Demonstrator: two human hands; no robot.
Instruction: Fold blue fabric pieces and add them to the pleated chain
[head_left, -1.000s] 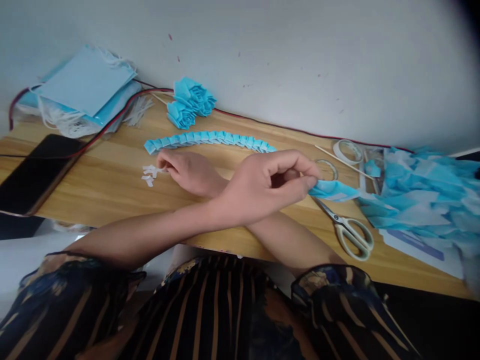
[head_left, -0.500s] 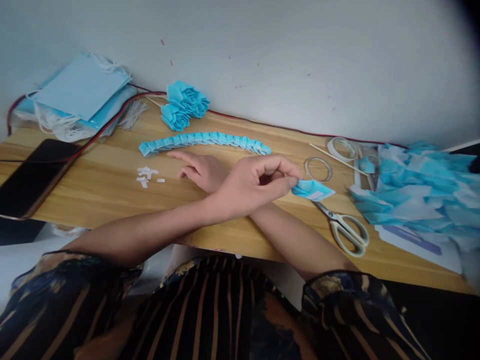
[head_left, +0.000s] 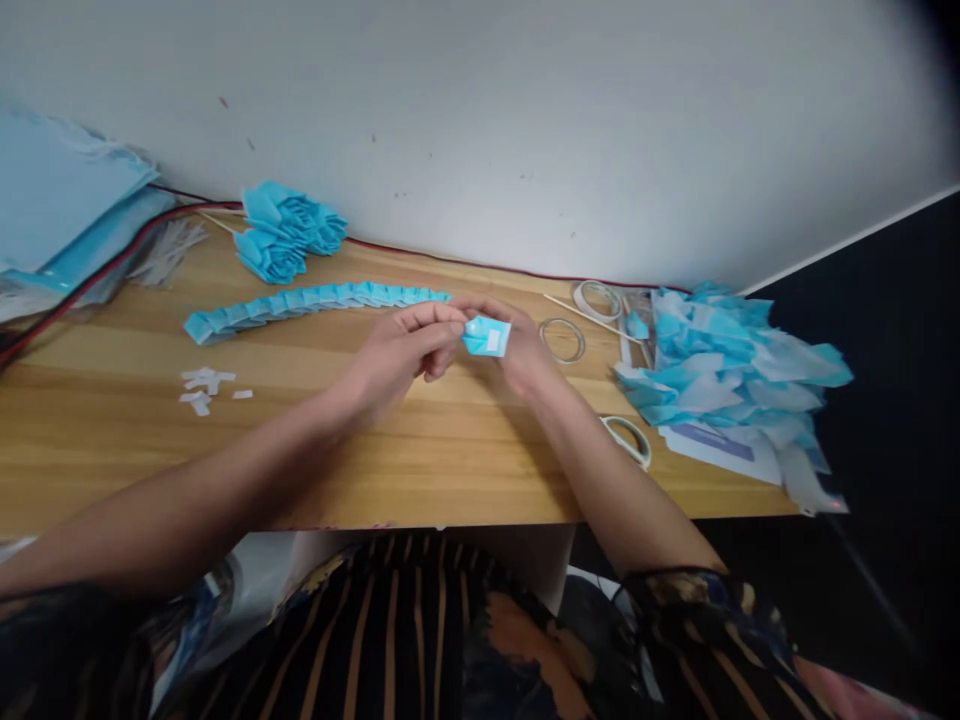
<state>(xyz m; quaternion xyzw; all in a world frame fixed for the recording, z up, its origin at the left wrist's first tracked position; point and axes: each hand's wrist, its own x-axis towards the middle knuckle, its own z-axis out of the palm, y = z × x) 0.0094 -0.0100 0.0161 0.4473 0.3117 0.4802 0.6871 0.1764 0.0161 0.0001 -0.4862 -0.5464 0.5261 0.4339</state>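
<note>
A small folded blue petal (head_left: 480, 337), with a white strip (head_left: 493, 341) on its face, is pinched between the thumb and finger of my left hand (head_left: 409, 345). My right hand (head_left: 517, 345) is close behind the petal, its fingers bent toward my left hand. Most of those fingertips are hidden, so I cannot tell whether they grip the petal. Beyond my hands lies a curved row of overlapping folded blue petals (head_left: 300, 300). Several small white strips (head_left: 201, 380) are scattered on the table to the left.
Blue fabric roses (head_left: 281, 225) lie against the wall. At right are a heap of blue and white pieces (head_left: 735, 350), tape rolls (head_left: 562, 341), a wooden stick (head_left: 581, 313) and scissors (head_left: 636, 440), partly behind my right forearm. Blue sheets (head_left: 67, 190) and a red-black cable (head_left: 120, 255) are left.
My arms have uncrossed. My left hand, still pinching the petal, and my right hand have come together in front of me. The white strip shows more fully, and the view has turned right.
</note>
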